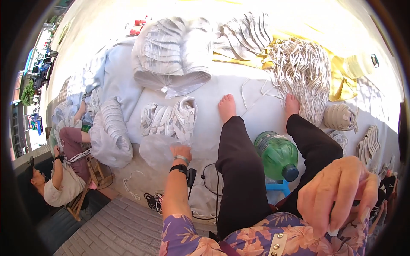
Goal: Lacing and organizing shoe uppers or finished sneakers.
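Note:
My left hand (181, 152), with a dark band on the wrist, is closed on the edge of a see-through plastic bag (158, 150); its fingertips are partly hidden. Just beyond it, several white and grey shoe uppers (184, 117) lie in a row, partly at the bag's mouth. My right hand (337, 194) is raised close to the camera at the lower right. Its fingers are bent and pressed together, with a tiny pale bit at the fingertips that I cannot make out. Between my legs a large green bottle (276, 155) with a dark cap lies tilted.
A filled, knotted bag of uppers (171, 55) lies ahead, beside more stacked uppers (243, 34). White laces (301, 68) are heaped on yellow cloth (341, 85). A coiled stack of uppers (341, 117) is at right. Another person (64, 183) sits at left near a packed bag (112, 136).

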Tool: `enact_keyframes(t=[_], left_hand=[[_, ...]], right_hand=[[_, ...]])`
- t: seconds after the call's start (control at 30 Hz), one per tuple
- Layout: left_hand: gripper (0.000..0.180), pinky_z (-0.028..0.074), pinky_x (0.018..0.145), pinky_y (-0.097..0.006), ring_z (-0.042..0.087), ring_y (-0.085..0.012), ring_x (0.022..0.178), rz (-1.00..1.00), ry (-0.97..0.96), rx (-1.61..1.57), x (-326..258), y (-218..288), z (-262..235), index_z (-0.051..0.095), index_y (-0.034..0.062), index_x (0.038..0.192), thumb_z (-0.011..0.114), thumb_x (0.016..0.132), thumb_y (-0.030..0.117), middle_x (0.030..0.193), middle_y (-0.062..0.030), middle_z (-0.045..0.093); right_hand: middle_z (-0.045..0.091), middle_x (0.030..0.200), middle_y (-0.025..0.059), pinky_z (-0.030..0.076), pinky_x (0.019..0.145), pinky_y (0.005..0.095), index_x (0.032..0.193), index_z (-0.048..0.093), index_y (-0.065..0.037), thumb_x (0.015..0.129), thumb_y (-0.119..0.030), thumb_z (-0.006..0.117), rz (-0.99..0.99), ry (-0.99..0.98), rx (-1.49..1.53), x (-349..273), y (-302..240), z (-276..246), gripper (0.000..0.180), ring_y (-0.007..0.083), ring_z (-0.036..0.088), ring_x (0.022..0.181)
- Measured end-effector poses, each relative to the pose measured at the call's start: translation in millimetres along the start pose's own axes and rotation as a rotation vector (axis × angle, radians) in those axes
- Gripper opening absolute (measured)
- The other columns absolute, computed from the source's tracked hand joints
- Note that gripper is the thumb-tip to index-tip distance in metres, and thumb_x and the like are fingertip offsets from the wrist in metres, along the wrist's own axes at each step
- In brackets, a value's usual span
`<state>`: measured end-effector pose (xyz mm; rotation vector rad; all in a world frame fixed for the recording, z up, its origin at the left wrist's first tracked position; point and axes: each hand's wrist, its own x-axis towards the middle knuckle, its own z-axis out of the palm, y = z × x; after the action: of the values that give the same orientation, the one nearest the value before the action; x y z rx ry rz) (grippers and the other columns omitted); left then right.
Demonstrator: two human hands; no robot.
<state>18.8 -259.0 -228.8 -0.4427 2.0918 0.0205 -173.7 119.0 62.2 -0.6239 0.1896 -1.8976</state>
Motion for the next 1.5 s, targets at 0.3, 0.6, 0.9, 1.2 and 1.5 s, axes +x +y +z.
enact_keyframes(t=[0.3,0.6,0.9,1.2,1.5], left_hand=[[0.034,0.039,0.090,-0.047,0.048,-0.0283,0.113,-0.062,-0.377,-0.237,-29.9,-35.3,123.5,0.058,0.0169,0.110,0.048,0.079,0.021,0.119,-0.0096,0.053],[0.024,0.046,0.071,-0.040,0.058,-0.0306,0.080,-0.052,0.372,-1.021,-31.3,-40.2,76.9,0.061,0.0078,0.086,0.055,0.065,0.017,0.081,-0.0145,0.062],[0.066,0.029,0.098,-0.040,0.036,-0.0354,0.115,-0.259,0.829,-0.689,59.7,-113.6,-40.8,0.036,0.0002,0.120,0.065,0.063,0.017,0.121,-0.0191,0.042],[0.086,0.035,0.096,-0.037,0.042,-0.0326,0.115,-0.578,0.303,-0.867,114.6,-174.2,-71.3,0.029,0.0041,0.129,0.070,0.056,0.025,0.122,-0.0161,0.046],[0.053,0.044,0.084,-0.032,0.057,-0.0277,0.096,-0.381,0.417,-1.131,96.6,-147.6,-23.3,0.061,0.0060,0.100,0.068,0.051,0.025,0.102,-0.0157,0.060]], right_hand=[[0.057,0.077,0.0206,0.046,0.068,0.0357,0.077,0.058,0.004,0.061,-0.025,0.062,0.296,0.653,-0.297,18.5,25.1,-14.9,0.033,0.0281,0.056,0.071],[0.057,0.077,0.0183,0.046,0.068,0.0320,0.078,0.056,0.003,0.060,-0.026,0.061,0.397,0.811,-0.306,6.5,47.8,-44.2,0.035,0.0237,0.056,0.070],[0.059,0.078,0.0150,0.046,0.071,0.0287,0.081,0.057,0.004,0.064,-0.023,0.065,0.670,0.919,-0.310,8.4,48.4,-65.4,0.033,0.0197,0.057,0.071],[0.060,0.079,0.0122,0.046,0.067,0.0259,0.080,0.056,0.003,0.066,-0.020,0.064,0.841,1.115,-0.371,0.9,45.3,-101.9,0.028,0.0160,0.057,0.068],[0.057,0.080,0.0114,0.044,0.066,0.0258,0.082,0.053,0.001,0.070,-0.028,0.063,0.934,1.053,-0.410,14.8,78.1,-97.5,0.033,0.0155,0.055,0.068]])
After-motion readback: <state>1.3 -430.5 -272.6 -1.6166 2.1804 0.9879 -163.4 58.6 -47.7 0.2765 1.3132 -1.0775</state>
